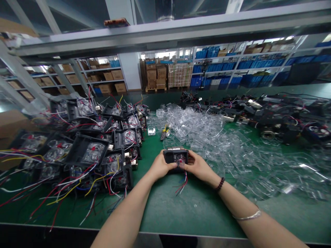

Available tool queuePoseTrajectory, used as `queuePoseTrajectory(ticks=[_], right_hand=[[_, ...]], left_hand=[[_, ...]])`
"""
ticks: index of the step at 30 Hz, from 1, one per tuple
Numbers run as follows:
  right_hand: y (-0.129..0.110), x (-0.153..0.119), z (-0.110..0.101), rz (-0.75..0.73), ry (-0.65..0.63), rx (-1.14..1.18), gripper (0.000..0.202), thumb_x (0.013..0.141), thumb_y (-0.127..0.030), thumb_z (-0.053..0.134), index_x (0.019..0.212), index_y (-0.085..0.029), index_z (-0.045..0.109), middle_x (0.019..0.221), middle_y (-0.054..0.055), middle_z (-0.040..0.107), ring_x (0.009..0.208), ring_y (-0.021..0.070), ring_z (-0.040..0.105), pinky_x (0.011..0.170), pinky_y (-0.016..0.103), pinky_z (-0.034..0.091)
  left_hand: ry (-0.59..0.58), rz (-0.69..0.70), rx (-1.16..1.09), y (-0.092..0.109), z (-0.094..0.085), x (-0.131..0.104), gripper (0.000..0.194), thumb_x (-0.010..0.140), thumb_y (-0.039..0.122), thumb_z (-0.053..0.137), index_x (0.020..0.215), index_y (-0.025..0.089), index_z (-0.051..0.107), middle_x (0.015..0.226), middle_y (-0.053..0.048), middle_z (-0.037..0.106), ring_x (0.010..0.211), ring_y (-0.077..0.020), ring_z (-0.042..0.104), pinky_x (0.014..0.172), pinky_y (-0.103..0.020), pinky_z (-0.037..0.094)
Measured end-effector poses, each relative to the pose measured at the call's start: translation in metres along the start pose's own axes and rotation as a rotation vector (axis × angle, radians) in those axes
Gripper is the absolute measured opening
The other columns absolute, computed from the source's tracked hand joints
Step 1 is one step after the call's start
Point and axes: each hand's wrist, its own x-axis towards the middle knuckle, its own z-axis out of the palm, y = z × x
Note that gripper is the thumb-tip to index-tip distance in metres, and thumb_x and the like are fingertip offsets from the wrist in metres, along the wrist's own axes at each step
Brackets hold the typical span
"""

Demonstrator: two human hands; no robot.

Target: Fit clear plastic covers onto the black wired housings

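Note:
A small black housing (169,157) with a clear part and red wiring inside is held between both hands above the green table. My left hand (160,166) grips its left side, thumb on the front. On the right side my right hand (197,166) is closed round it, its thumb near the left one at the lower middle. Red, white and dark wires (184,184) hang from the housing's lower edge. Just beyond it lies a yellow-handled tool (164,132), beside a small clear piece (151,130).
Stacked black housings with loose wires (88,153) cover the left of the green table (168,213). A wide heap of clear plastic pieces (207,134) spreads to the right. Dark wired assemblies (279,117) lie at the back right. A metal beam (165,36) crosses above.

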Motion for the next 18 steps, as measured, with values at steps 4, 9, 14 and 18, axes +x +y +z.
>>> queuePoseTrajectory(ticks=[4,9,14,18], right_hand=[[-0.0005,0.0026,-0.0001,-0.005,0.024,-0.008,0.050,0.054,-0.040,0.076,0.094,-0.016,0.058,0.086,0.006,0.067,0.078,0.0218,0.063,0.075,0.036,0.051],[-0.0018,0.0032,-0.0001,-0.005,0.021,0.038,0.046,0.053,-0.041,0.077,0.088,-0.016,0.061,0.086,0.005,0.069,0.078,0.0219,0.064,0.076,0.036,0.051],[-0.0053,0.0022,0.0026,0.007,0.073,0.033,0.048,0.052,-0.041,0.076,0.089,-0.015,0.062,0.088,0.007,0.070,0.079,0.0238,0.066,0.075,0.037,0.052],[-0.0066,-0.0005,0.0039,-0.006,0.044,0.019,0.048,0.054,-0.043,0.074,0.091,-0.014,0.063,0.091,0.009,0.071,0.083,0.0262,0.067,0.079,0.037,0.053]], left_hand=[[0.018,-0.007,-0.016,-0.0006,-0.0005,0.0005,0.048,0.055,0.013,0.078,0.094,0.014,0.051,0.103,-0.008,0.064,0.100,-0.0232,0.058,0.088,-0.035,0.043],[0.055,-0.025,-0.004,-0.0030,0.0003,0.0026,0.046,0.055,0.012,0.077,0.093,0.014,0.051,0.100,-0.009,0.065,0.097,-0.0237,0.059,0.088,-0.037,0.043],[0.094,-0.033,0.034,-0.0036,0.0008,0.0031,0.043,0.054,0.011,0.076,0.090,0.014,0.054,0.098,-0.008,0.065,0.097,-0.0243,0.059,0.091,-0.039,0.041],[0.123,-0.024,0.066,0.0033,0.0010,-0.0039,0.045,0.055,0.010,0.075,0.095,0.012,0.055,0.101,-0.009,0.066,0.096,-0.0232,0.059,0.090,-0.037,0.042]])
